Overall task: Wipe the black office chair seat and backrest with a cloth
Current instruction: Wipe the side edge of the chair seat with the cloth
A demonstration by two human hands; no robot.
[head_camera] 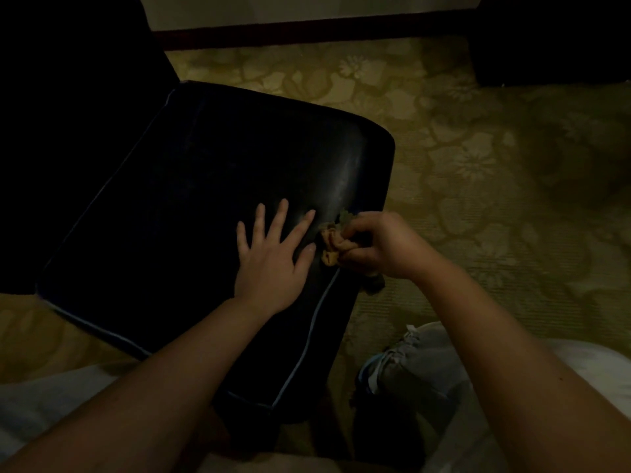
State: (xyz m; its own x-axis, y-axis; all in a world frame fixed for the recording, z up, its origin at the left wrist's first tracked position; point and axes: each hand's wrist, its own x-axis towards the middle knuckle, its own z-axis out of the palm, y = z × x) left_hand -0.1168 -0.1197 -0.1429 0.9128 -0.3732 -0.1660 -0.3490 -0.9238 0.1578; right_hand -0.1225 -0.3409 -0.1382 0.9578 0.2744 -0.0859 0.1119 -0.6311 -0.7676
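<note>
The black chair seat (191, 186) fills the middle left of the head view, with pale piping along its edges. Its dark backrest (68, 80) rises at the upper left. My left hand (269, 254) lies flat on the seat near its right edge, fingers spread and straight. Just to its right, my right hand (379, 244) grips a bunched tan cloth (333, 242) against the seat's right edge. Part of the cloth hangs below my fist over the side of the seat.
Floral patterned carpet (478, 165) surrounds the chair. A dark skirting board (307, 30) runs along the far wall, and a dark piece of furniture (553, 39) stands at the upper right. My knee in ripped grey jeans (409, 367) is beside the seat's front corner.
</note>
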